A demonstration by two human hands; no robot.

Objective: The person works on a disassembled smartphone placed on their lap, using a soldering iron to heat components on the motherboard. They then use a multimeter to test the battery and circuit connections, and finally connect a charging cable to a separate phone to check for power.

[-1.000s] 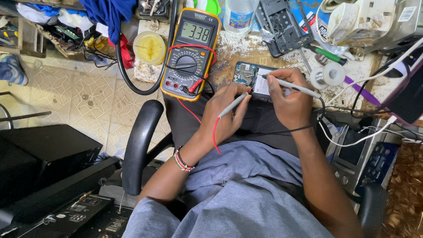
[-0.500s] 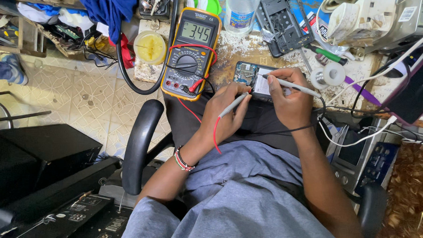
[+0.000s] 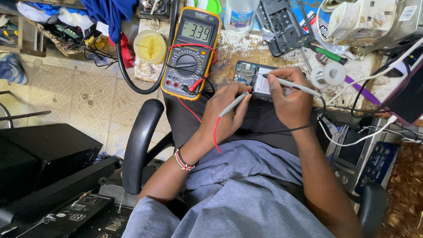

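Pinching a probe (image 3: 233, 104) in the left hand (image 3: 225, 115) and another (image 3: 294, 86) in the right hand (image 3: 289, 100), the person is touching the opened phone (image 3: 251, 77) at the worktop (image 3: 232, 51) edge, where a slipping tip is risking a short.

Count: 2 probes (image 3: 234, 104), 1 multimeter (image 3: 191, 52), 1 opened phone (image 3: 253, 76). Also 1 plastic bottle (image 3: 241, 13), 1 solder spool (image 3: 331, 73), 1 beaded bracelet (image 3: 183, 161).

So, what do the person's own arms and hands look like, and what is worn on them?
Both arms are bare from the elbow down. The left hand has a stack of thin beaded bracelets at the wrist, in red, black and white. The right hand shows no ring, watch or band. Short grey sleeves cover the upper arms. No gloves.
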